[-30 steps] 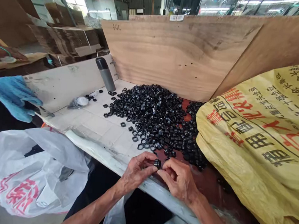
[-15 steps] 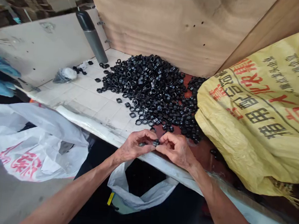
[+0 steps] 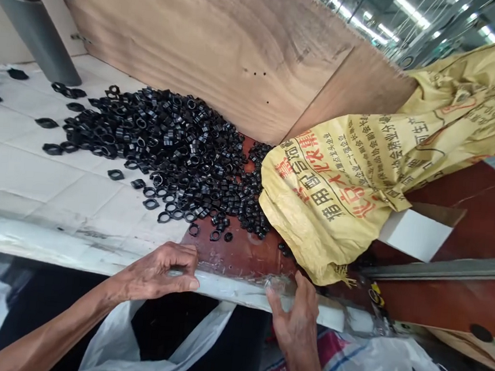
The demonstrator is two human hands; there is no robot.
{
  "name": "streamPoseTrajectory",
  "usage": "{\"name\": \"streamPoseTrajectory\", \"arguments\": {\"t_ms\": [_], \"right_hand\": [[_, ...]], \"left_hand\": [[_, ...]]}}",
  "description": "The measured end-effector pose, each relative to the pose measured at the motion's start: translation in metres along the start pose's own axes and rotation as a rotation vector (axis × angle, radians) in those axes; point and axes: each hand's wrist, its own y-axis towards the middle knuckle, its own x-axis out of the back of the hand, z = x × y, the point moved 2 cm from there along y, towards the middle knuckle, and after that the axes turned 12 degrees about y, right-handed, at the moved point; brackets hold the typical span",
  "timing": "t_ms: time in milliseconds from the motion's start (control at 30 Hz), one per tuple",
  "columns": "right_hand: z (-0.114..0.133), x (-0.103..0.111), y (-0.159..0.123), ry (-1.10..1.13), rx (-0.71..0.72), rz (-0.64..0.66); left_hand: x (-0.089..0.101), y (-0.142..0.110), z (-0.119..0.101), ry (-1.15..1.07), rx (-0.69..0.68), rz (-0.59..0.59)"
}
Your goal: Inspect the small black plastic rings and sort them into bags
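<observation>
A heap of small black plastic rings with side tabs (image 3: 182, 139) lies on the worktop beyond my hands, a few loose ones at its near edge. My left hand (image 3: 164, 273) is over the front edge, thumb and curled fingers brought together in a pinch. Whatever may be between its fingertips is hidden. To the right, my right hand (image 3: 298, 320) is open at the same edge, thumb and fingers apart, with nothing visible between them. Below the edge, between my forearms, hangs a white bag (image 3: 190, 348) with a dark opening.
A yellow printed woven sack (image 3: 329, 187) lies right of the heap, beside a white box (image 3: 417, 232). A dark grey bottle (image 3: 39, 34) stands at the far left. Wooden boards (image 3: 208, 43) wall off the back. A padded white rim (image 3: 73, 245) runs along the front.
My hands were together at a black ring; now they are apart, and that ring is no longer visible between them. The view has swung to the right.
</observation>
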Motion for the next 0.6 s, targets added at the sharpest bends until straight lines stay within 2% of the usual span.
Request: {"name": "streamPoseTrajectory", "arguments": {"t_ms": [100, 200, 333, 433, 533, 600], "right_hand": [[-0.023, -0.012, -0.011, -0.142, -0.061, -0.005], [-0.024, -0.039, 0.007, -0.117, -0.032, 0.028], [-0.005, -0.073, 0.048, -0.024, 0.052, 0.073], [0.018, -0.09, 0.076, 0.046, 0.184, 0.116], [0.039, -0.105, 0.094, 0.088, 0.294, 0.12], [0.048, -0.117, 0.099, 0.105, 0.332, 0.119]], "left_hand": [[-0.003, 0.0, -0.001, 0.047, 0.009, -0.046], [-0.006, 0.0, -0.001, 0.087, 0.02, -0.073], [-0.01, -0.001, 0.0, 0.144, 0.042, -0.097], [-0.012, -0.002, -0.001, 0.179, 0.089, -0.113], [-0.015, -0.001, -0.004, 0.221, 0.149, -0.147], [-0.017, 0.002, -0.005, 0.266, 0.182, -0.21]]}}
